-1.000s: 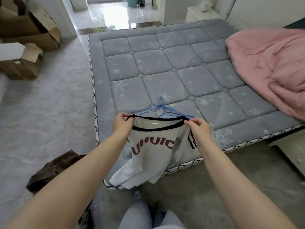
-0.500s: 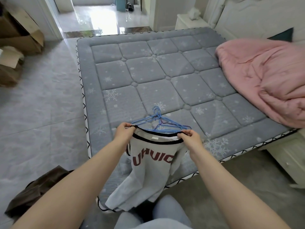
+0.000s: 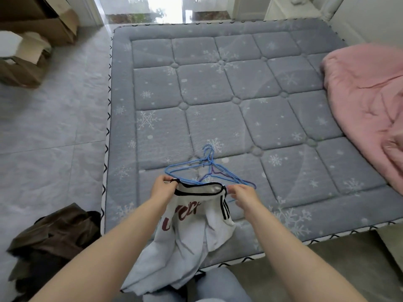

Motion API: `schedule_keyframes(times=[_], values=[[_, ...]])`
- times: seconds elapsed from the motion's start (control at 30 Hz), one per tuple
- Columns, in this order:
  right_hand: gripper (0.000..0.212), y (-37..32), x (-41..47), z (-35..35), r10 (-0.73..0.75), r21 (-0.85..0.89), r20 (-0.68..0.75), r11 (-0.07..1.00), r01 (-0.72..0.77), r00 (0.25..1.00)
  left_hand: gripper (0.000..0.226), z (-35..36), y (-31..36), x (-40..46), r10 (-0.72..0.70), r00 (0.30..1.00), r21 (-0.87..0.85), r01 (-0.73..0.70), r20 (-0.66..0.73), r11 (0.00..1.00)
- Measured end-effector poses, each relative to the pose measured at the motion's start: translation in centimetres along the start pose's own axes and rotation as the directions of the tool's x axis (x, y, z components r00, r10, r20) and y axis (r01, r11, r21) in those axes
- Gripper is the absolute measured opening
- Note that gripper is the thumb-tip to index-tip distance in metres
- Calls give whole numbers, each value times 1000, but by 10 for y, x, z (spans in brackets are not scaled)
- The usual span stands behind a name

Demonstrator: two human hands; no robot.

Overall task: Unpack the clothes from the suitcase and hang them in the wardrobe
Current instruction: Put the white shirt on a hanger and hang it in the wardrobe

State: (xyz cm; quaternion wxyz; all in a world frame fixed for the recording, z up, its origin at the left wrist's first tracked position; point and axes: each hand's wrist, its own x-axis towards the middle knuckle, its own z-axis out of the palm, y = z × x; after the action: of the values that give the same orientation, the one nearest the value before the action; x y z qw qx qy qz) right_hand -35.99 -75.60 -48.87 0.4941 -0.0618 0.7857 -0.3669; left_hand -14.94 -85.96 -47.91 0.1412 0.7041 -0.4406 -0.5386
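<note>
Both hands up front w/ a white cotton t-shirt with black-trimmed collar and dark red lettering [image 3: 192, 227]: left hand [image 3: 162, 189] pinches the collar on its left end, fingers curled round the black trim, and right hand [image 3: 241, 196] pinches the other end by the black-striped sleeve, so the neck opening is stretched open btwn them. Rest of the shirt hangs down over the near edge of the grey quilted mattress with white snowflake print [image 3: 218, 94] (lettering is crumpled, can't read it properly). Just beyond the collar, a small bunch of blue and purple wire hangers [image 3: 209, 168] lies flat on the mattress, hooks pointing away; can't tell if the shirt touches them. Pink crumpled duvet [image 3: 366, 105] sits on the right side of the bed. On the grey tiled floor [image 3: 50, 127], left of the bed, a dark brown heap of clothing [image 3: 54, 238], and further back some open cardboard boxes [image 3: 32, 40].
</note>
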Motion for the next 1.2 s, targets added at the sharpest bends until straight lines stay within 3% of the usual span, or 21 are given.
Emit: schedule_keyframes(times=[0.1,0.23,0.37,0.57,0.73,0.93,1.1,1.2], values=[[9,-9,45,-2,7,-91,63,996,-1,998,12,25,2,8,-21,999,-23,20,-40,1000],[27,-20,96,1,-5,-313,130,949,46,992,9,54,-9,18,-119,990,-84,112,-82,990],[42,-21,141,10,-9,-558,185,822,113,983,9,72,-26,28,-169,977,-137,151,-132,979],[51,-17,208,38,26,-750,320,618,237,947,10,87,-54,47,-203,970,-220,171,-134,960],[50,2,250,62,-6,-763,347,580,286,938,6,101,-73,56,-292,952,-358,243,-89,902],[49,20,270,75,-10,-816,297,517,259,955,2,107,-99,47,-336,936,-379,273,-108,884],[45,14,273,76,-101,-935,194,282,215,976,9,105,-109,39,-346,933,-387,284,-100,877],[40,13,278,73,-127,-933,218,265,245,968,9,102,-111,37,-355,929,-404,286,-107,869]])
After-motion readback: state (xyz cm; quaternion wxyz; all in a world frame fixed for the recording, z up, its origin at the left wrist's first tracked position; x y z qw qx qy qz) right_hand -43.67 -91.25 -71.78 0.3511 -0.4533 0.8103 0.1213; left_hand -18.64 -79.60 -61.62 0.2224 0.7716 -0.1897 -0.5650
